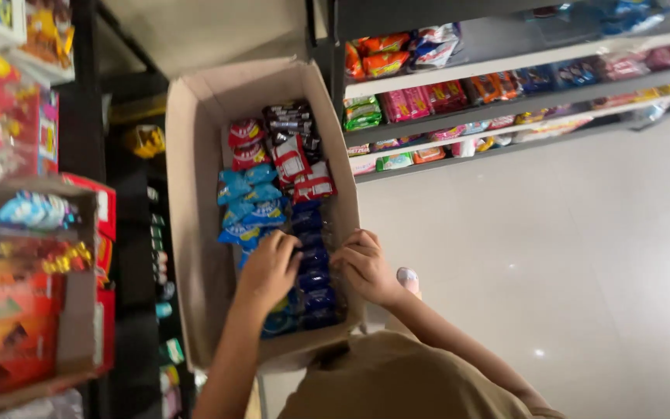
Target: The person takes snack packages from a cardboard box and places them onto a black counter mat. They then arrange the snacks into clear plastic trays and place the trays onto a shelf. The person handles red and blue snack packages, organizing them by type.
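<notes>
**Both hands at a row of dark blue packets in an open carton, store aisle**

Head view, read from left to right. At the left edge of the frame stand display racks [17,256] stacked with red, orange and yellow packaged goods. In the centre, an open cardboard carton [195,202] fills the frame from upper centre to lower centre; its walls are upright and its flaps open. Inside lie red round packs [246,133] and black-and-red packets [292,151] at the far end, light blue packets [246,203] along the left side, and a row of dark blue packets [313,268] running down the middle toward the near wall.

The left hand [271,268] rests, fingers curled, on the left side of that dark blue row; the right hand [364,264] is curled over its right side, just by the carton's right wall. Whether either hand is truly pinching a packet cannot be told, as the fingertips are hidden. To the right, store shelves [521,89] carry orange, pink and green packs above a pale tiled floor [583,256].

Judged step: taking hold of the dark blue packets within the carton. The next move appears to call for a firm two-sided grip and a straight lift clear of the neighbouring packets and the carton wall.
</notes>
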